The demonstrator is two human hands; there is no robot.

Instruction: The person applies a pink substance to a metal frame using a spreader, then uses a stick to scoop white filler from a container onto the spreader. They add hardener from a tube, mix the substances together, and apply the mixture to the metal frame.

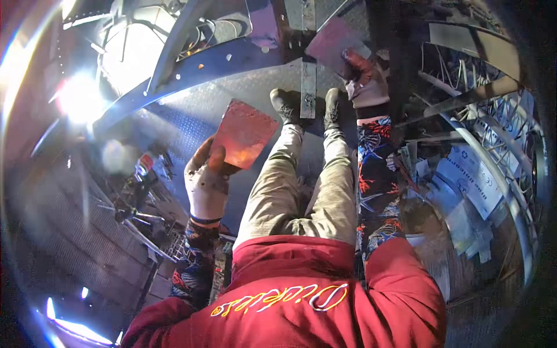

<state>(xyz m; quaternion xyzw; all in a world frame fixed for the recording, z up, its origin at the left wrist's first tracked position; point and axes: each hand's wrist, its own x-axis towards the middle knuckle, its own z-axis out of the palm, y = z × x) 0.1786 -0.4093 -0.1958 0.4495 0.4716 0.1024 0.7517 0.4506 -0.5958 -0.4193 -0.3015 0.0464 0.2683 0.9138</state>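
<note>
My left hand (208, 180), in a worn glove with dark fingers, grips a flat square plate (243, 133) by its lower left edge. That plate looks reddish and rusty, tilted in front of my left leg. Further out, my right hand (366, 78), gloved the same way, is closed on a second flat plate (336, 43), greyish pink in the light. This one is held near a dark upright post, beyond my right foot. Both forearms wear patterned sleeves. Some fingers are hidden behind the plates.
A blue curved metal frame (232, 61) spans the floor ahead of my feet. A narrow metal strip (308, 87) lies between my shoes. On the right are curved pipes (493, 162), loose rods and a printed sheet (471, 177). A bright lamp (81, 98) glares at left.
</note>
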